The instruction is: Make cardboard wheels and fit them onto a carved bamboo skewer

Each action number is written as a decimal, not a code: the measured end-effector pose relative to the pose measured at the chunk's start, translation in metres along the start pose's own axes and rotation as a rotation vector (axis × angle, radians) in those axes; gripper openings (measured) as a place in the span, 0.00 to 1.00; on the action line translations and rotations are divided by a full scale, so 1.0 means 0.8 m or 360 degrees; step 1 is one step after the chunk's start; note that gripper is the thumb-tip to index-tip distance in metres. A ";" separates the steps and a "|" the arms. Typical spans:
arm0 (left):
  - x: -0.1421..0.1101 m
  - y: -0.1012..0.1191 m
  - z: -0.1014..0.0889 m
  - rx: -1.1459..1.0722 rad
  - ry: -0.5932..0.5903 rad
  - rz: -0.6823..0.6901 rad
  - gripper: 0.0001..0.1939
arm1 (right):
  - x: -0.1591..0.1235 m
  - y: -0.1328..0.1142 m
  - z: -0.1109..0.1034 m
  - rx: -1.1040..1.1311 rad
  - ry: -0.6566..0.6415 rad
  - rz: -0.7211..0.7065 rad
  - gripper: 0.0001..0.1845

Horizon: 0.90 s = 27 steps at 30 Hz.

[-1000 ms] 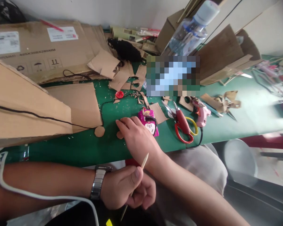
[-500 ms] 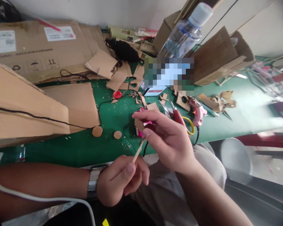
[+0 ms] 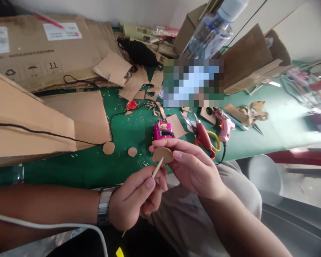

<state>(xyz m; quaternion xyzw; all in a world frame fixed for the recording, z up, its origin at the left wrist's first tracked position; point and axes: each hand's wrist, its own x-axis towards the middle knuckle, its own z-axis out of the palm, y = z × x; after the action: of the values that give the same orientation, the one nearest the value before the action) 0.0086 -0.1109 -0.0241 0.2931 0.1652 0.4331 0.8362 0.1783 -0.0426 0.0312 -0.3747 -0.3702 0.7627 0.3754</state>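
My left hand (image 3: 137, 198), with a metal watch at its wrist, is closed around a thin pointed wooden skewer (image 3: 157, 168). The skewer's tip overlaps the face of a small cardboard disc (image 3: 162, 155); whether it pierces the card I cannot tell. Thumb and fingers of my right hand (image 3: 194, 167) pinch that disc by its edge, above the table's front edge. Two more discs lie flat on the green table: a larger cardboard disc (image 3: 108, 147) and a smaller cardboard disc (image 3: 132, 151). Just beyond my right hand sits a magenta tape measure (image 3: 162, 130).
Red-handled scissors (image 3: 198, 123) and a pink glue gun (image 3: 224, 126) lie to the right. A large cardboard piece (image 3: 29, 121) stands at left, a cord across it. Behind are cardboard scraps (image 3: 135, 85), a red cap (image 3: 131, 105) and a water bottle (image 3: 211, 32).
My right hand has picked up a cardboard disc from the table and brought it back to the skewer. The left hand keeps its hold, and the skewer's tip now meets the disc in view.
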 end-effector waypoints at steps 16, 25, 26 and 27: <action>0.001 0.002 -0.001 -0.0023 0.0055 -0.0123 0.16 | 0.000 0.000 -0.004 -0.0151 0.0027 -0.0071 0.14; 0.003 0.001 -0.001 -0.0062 0.0097 -0.0086 0.16 | -0.004 0.004 -0.011 -0.0235 0.0016 -0.0068 0.16; 0.004 0.000 -0.002 -0.0068 0.0097 -0.0085 0.16 | -0.005 0.004 -0.011 -0.0263 0.0027 -0.0066 0.16; 0.005 0.000 -0.002 -0.0073 0.0101 -0.0083 0.16 | -0.005 0.004 -0.011 -0.0296 0.0048 -0.0061 0.17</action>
<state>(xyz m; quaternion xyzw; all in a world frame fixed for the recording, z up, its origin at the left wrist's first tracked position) 0.0096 -0.1070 -0.0256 0.2556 0.1893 0.4240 0.8480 0.1864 -0.0450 0.0254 -0.4122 -0.4408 0.7120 0.3590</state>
